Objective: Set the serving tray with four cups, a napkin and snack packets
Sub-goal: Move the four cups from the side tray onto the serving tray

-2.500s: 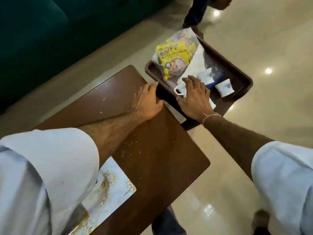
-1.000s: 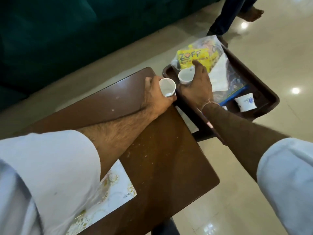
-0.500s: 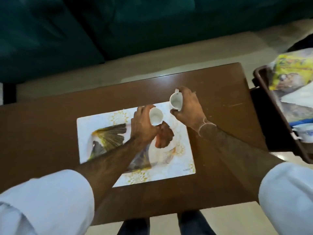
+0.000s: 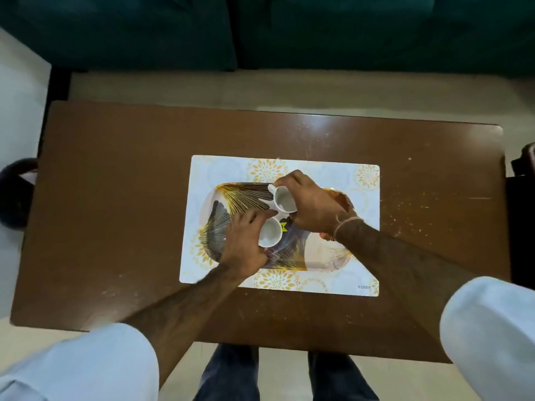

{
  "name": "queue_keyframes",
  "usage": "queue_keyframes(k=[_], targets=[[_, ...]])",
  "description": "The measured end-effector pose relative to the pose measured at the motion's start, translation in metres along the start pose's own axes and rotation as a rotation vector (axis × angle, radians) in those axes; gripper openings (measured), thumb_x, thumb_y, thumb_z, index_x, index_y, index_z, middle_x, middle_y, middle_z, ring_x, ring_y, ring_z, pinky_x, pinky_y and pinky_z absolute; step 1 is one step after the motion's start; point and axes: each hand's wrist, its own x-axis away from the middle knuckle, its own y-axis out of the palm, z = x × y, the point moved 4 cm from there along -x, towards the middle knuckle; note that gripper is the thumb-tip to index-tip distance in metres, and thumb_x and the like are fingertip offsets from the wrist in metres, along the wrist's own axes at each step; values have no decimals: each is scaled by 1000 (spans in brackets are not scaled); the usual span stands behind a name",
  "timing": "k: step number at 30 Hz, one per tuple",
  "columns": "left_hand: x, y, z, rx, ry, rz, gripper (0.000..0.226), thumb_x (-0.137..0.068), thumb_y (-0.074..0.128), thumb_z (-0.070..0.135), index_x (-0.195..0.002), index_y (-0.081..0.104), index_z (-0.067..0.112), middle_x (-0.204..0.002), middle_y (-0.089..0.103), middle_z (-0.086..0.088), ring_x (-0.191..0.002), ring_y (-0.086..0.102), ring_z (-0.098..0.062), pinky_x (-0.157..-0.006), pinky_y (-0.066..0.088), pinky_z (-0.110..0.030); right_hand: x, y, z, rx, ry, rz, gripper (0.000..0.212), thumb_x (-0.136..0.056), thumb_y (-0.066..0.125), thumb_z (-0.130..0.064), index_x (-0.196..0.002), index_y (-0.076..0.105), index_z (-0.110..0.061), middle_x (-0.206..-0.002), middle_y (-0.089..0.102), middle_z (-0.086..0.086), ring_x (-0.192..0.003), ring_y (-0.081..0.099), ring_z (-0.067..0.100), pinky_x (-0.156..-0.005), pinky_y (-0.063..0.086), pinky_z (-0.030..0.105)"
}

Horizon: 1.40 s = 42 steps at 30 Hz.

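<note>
A patterned serving tray [image 4: 333, 260] with a gold feather design lies on a white floral placemat [image 4: 359, 183] in the middle of the brown table [image 4: 115, 183]. My left hand [image 4: 243, 244] holds a small white cup [image 4: 269, 233] over the tray's centre. My right hand [image 4: 312, 205] holds a second white cup [image 4: 284, 199] by its rim just beyond it, handle pointing left. Both cups face mouth up and sit close together, nearly touching. Whether they rest on the tray or hover above it is unclear. The napkin and snack packets are out of view.
A dark green sofa [image 4: 260, 30] runs along the far side of the table. The dark corner of another tray [image 4: 524, 166] shows at the right edge. A dark round object [image 4: 14, 192] sits on the floor at the left. My legs [image 4: 283, 374] stand at the near edge.
Both hands took a cup each from the dark tray at the right and carried them left. They now hold the cups lower, over the patterned tray's centre. The view swung to look straight down.
</note>
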Motion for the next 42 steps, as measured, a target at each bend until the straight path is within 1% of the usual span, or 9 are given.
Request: queue_keyframes(k=[4, 8, 12, 15, 19, 24, 29, 36, 42], targets=[[4, 3, -4, 135, -28, 30, 82, -57, 77, 2, -133, 51, 19, -124, 58, 0, -107, 48, -25, -80, 46, -43, -4, 11, -10, 105, -31, -12, 85, -61, 85, -15, -136, 45, -15, -131, 49, 12, -114, 52, 32, -79, 51, 38], [9, 4, -7, 289, -52, 53, 80, -62, 85, 9, -133, 48, 18, -126, 57, -1, -112, 49, -22, -84, 50, -42, -5, 14, -13, 166, 17, 1, 95, -66, 84, -19, -145, 31, -18, -131, 48, 12, -112, 51, 32, -79, 53, 45], [11, 3, -12, 407, -90, 11, 81, -65, 88, 14, -132, 44, 24, -124, 56, 0, -113, 54, -18, -89, 51, -34, -8, 12, -13, 208, -44, -74, 103, -61, 85, -14, -148, 29, -17, -133, 49, 11, -112, 48, 30, -72, 45, 35], [13, 0, -21, 411, -141, 10, 81, -62, 90, 21, -130, 46, 22, -126, 53, 1, -113, 51, -13, -88, 45, -27, -11, 9, -8, 178, -38, -117, 105, -60, 87, -17, -147, 28, -17, -137, 45, 10, -115, 46, 28, -78, 47, 34], [15, -3, -31, 344, -126, 41, 70, -66, 90, 20, -126, 56, 14, -123, 55, -2, -111, 49, -14, -86, 41, -27, -13, 5, -5, 156, -29, -135, 86, -63, 85, -15, -137, 41, -17, -135, 46, 7, -113, 46, 26, -86, 54, 47], [8, -7, -37, 416, -109, 13, 52, -75, 79, 3, -123, 64, 15, -118, 67, -2, -107, 59, -16, -89, 55, -37, -22, 7, -9, 139, -105, -178, 84, -62, 85, -7, -136, 47, -19, -136, 48, 7, -114, 46, 27, -85, 45, 34], [4, -8, -38, 467, -145, 18, 42, -76, 76, -1, -110, 71, 23, -102, 74, 10, -91, 65, -2, -78, 51, -9, -27, 14, -17, 124, -169, -219, 82, -64, 82, 0, -138, 52, -22, -136, 47, 9, -120, 46, 28, -95, 49, 41], [8, -8, -40, 461, -212, 58, 24, -77, 76, -1, -90, 70, 19, -85, 71, 10, -82, 66, -1, -73, 58, -27, -27, 17, -19, 145, -190, -219, 87, -67, 81, -1, -144, 46, -24, -135, 48, 9, -118, 47, 30, -93, 50, 48], [7, -30, -41, 429, -201, 71, 41, -62, 71, 10, -97, 55, 20, -99, 60, -2, -93, 60, -20, -78, 56, -42, -18, 7, -7, 73, -123, -132, 106, -61, 91, -19, -149, 34, -24, -142, 42, 11, -124, 45, 30, -93, 49, 45]])
